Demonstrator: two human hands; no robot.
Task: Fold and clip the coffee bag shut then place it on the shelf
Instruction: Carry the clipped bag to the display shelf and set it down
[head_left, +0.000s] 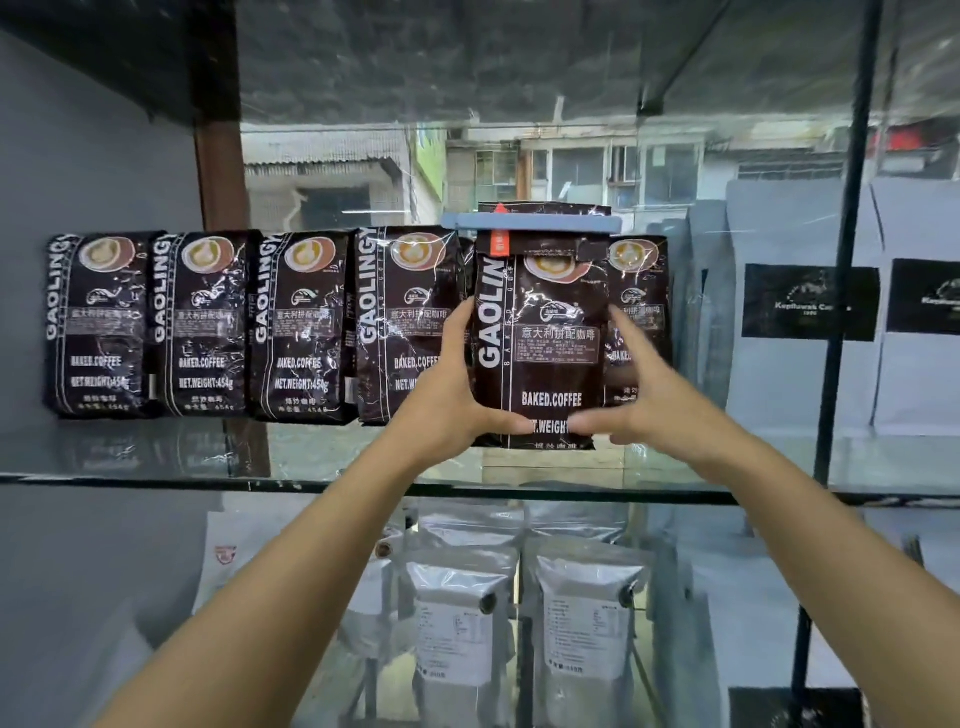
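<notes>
Your coffee bag (540, 353): glossy dark crinkled foil, white lettering, top folded flat under long pale-blue clip (530, 222). Bag upright on glass shelf (156, 480), front of matching row. Your left hand (452, 395) and right hand (639, 400) grip clasps lower sides.

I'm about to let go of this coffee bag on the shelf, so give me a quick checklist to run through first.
1. Top folded and clipped: ok. A blue clip spans the folded top of the coffee bag.
2. Grip: ok. The left hand and right hand hold the bag's two sides, thumbs across its lower front.
3. Bag upright, label forward: ok.
4. Bottom resting on the glass shelf: cannot tell; the base is near the glass, but contact is unclear.
5. In line with the row: not ok. It sits forward of the other coffee bags.
6. Slot behind it free: cannot tell; the bag hides it.
</notes>
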